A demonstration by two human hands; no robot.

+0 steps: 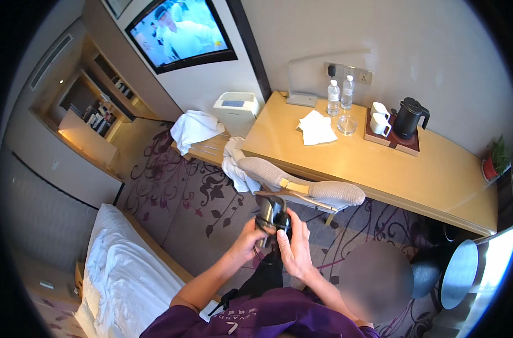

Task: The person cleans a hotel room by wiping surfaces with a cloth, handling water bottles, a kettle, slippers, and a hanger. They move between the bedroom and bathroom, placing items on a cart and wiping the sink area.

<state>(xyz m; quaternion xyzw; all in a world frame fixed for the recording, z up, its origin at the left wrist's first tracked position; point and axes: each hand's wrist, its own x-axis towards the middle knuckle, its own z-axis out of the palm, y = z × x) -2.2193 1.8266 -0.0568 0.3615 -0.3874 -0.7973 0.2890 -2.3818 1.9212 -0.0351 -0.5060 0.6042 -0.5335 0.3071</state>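
Both hands hold a glossy black appliance (pixel 274 210), probably a hair dryer, with a dark cord looped around it. My left hand (pixel 246 240) grips its left side, fingers at the cord loops. From the right, my right hand (pixel 297 250) closes around it, thumb lying along the near side. Fingers and cord hide part of the appliance. It is held in front of my body, over the patterned carpet (pixel 184 224). Just beyond it stands a chair with a padded light backrest (pixel 336 193), drawn up to the wooden desk (pixel 429 186).
On the desk stand two water bottles (pixel 333 99), white cloths (pixel 316 129), a glass ashtray (pixel 346 125) and a tray (pixel 397 144) with mugs and a black kettle (pixel 407 118). A bed (pixel 125 270) lies left, a round table (pixel 459 274) right. White linen (pixel 195 129) covers a low bench.
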